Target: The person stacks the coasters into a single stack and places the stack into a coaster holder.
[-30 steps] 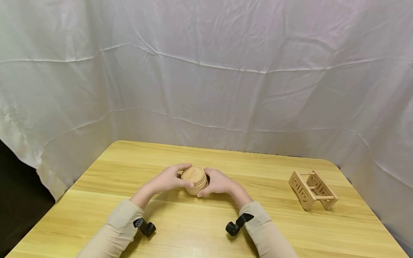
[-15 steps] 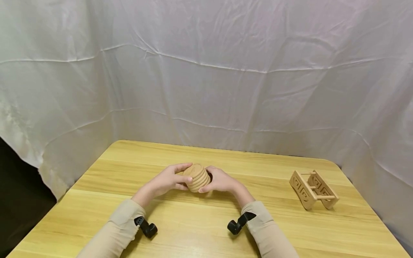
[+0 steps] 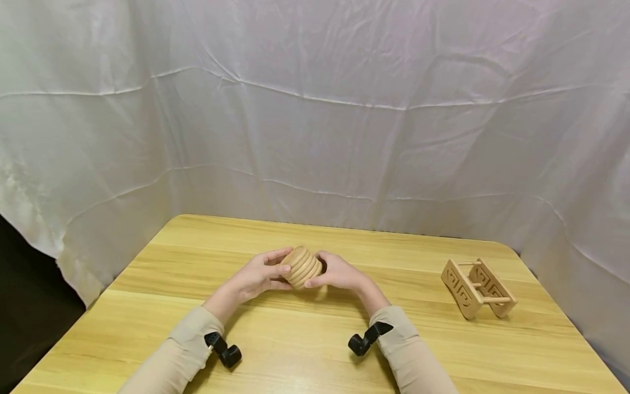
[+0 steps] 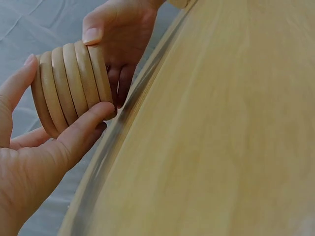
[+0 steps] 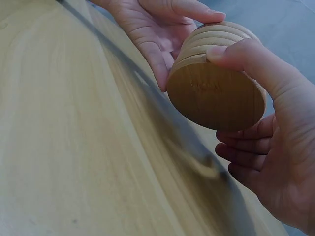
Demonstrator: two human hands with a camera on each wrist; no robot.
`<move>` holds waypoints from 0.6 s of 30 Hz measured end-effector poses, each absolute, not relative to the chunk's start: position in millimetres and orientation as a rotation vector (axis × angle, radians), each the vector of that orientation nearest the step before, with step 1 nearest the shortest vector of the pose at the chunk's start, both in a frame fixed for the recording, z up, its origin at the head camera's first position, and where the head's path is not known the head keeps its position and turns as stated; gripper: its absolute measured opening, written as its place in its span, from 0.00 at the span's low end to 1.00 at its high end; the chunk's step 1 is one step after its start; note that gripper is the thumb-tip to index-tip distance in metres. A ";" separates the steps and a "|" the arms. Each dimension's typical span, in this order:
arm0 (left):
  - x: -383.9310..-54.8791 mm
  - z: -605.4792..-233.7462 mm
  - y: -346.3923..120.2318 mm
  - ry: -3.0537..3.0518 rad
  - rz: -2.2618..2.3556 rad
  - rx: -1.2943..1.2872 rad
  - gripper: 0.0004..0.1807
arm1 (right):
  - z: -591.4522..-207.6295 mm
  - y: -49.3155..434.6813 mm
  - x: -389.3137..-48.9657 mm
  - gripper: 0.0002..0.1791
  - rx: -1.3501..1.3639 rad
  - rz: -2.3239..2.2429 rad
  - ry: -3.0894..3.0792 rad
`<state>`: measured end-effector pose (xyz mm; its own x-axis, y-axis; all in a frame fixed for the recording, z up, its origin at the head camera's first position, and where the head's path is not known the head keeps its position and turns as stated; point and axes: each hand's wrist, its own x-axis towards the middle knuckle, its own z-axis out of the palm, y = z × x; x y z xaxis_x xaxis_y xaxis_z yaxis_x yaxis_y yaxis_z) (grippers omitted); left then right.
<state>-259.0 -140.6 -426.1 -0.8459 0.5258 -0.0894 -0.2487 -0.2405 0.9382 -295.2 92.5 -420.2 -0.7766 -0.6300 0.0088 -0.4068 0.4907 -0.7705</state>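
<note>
Both hands hold a stack of several round wooden coasters between them, tilted on its side above the table. My left hand grips the stack from the left, thumb on the near side, other fingers behind and below. From the right, my right hand holds the other end with its thumb on the rim. In the left wrist view the coaster edges lie snugly side by side. The right wrist view shows the flat outer face of the end coaster, with a faint engraved mark.
At the right of the wooden table stands a small wooden rack with cut-out side panels and crossbars. A pale curtain hangs round the table's back and sides. Each sleeve carries a black wrist camera.
The coaster stack has tilted further, from nearly upright toward its side, its top turning left. It has also risen slightly, with both hands moving along. The rack has stayed put.
</note>
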 end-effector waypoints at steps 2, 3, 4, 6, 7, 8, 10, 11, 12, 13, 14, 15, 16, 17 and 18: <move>-258.8 -425.4 -140.1 1.513 2.131 0.342 0.34 | -412.6 92.5 -291.3 0.28 -0.867 -1.201 2.437; -258.8 -424.8 -139.8 1.505 2.138 0.342 0.34 | -407.9 92.5 -288.6 0.27 -0.863 -1.219 2.425; -258.7 -424.0 -139.6 1.497 2.147 0.341 0.34 | -403.0 92.4 -286.1 0.27 -0.864 -1.236 2.411; -258.6 -422.2 -139.2 1.490 2.161 0.343 0.34 | -393.1 92.4 -280.8 0.26 -0.855 -1.272 2.374; -258.6 -421.2 -138.9 1.485 2.170 0.344 0.34 | -389.4 92.7 -279.1 0.26 -0.851 -1.283 2.364; -258.5 -420.1 -138.7 1.482 2.175 0.346 0.34 | -387.4 93.0 -278.3 0.27 -0.853 -1.294 2.353; -258.2 -417.6 -138.3 1.467 2.190 0.342 0.34 | -386.3 93.6 -278.7 0.27 -0.840 -1.326 2.335; -257.9 -416.3 -138.0 1.457 2.198 0.339 0.35 | -387.2 93.9 -279.8 0.27 -0.828 -1.350 2.323; -257.5 -414.9 -137.7 1.442 2.207 0.331 0.35 | -390.1 94.3 -281.9 0.28 -0.822 -1.376 2.314; -257.1 -413.6 -137.4 1.431 2.213 0.326 0.36 | -393.2 94.5 -284.2 0.28 -0.812 -1.401 2.306; -256.6 -412.3 -137.0 1.419 2.221 0.317 0.37 | -396.5 94.6 -286.5 0.28 -0.801 -1.427 2.295; -256.0 -411.1 -136.5 1.412 2.228 0.311 0.38 | -399.3 94.9 -288.7 0.28 -0.786 -1.448 2.289; -255.4 -409.9 -136.0 1.401 2.238 0.301 0.38 | -402.4 95.0 -290.8 0.29 -0.779 -1.466 2.284; -254.9 -408.8 -135.6 1.394 2.247 0.292 0.39 | -405.1 95.2 -292.7 0.29 -0.774 -1.479 2.286; -254.5 -408.1 -135.2 1.388 2.254 0.288 0.39 | -407.0 95.2 -294.3 0.29 -0.765 -1.490 2.284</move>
